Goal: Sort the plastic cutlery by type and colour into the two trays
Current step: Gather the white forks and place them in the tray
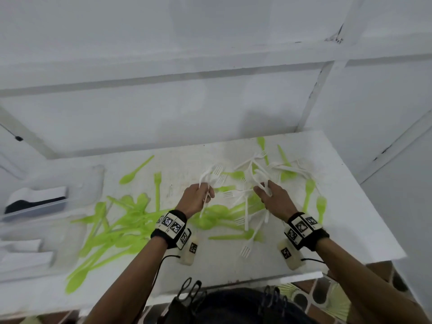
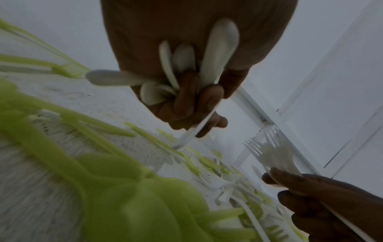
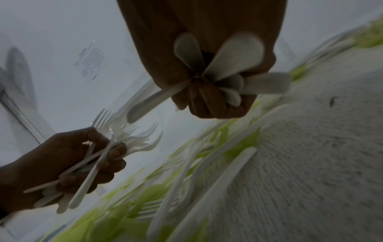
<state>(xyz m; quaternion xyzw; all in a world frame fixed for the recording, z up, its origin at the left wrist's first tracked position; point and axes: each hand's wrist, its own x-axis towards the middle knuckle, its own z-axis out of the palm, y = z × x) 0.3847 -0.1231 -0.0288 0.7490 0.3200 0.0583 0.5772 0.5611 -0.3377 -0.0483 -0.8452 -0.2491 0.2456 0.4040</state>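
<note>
At the tabletop's (image 1: 350, 235) left edge sit two pale trays (image 1: 35, 202), too blurred to show what they hold. Green cutlery (image 1: 121, 230) lies heaped near them, probably pushed aside as one colour. The left hand (image 1: 195, 199) grips a bunch of white forks (image 1: 214, 173), apparently collected by type; the right hand (image 1: 275, 198) grips white cutlery (image 3: 225, 73), handles fanned, over the mixed pile toward the far right corner. No writing is readable.

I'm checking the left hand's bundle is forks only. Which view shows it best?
Right wrist: the left hand grips white forks, tines fanned out. Left wrist shows only handle ends; head shows them small and blurred.
</note>
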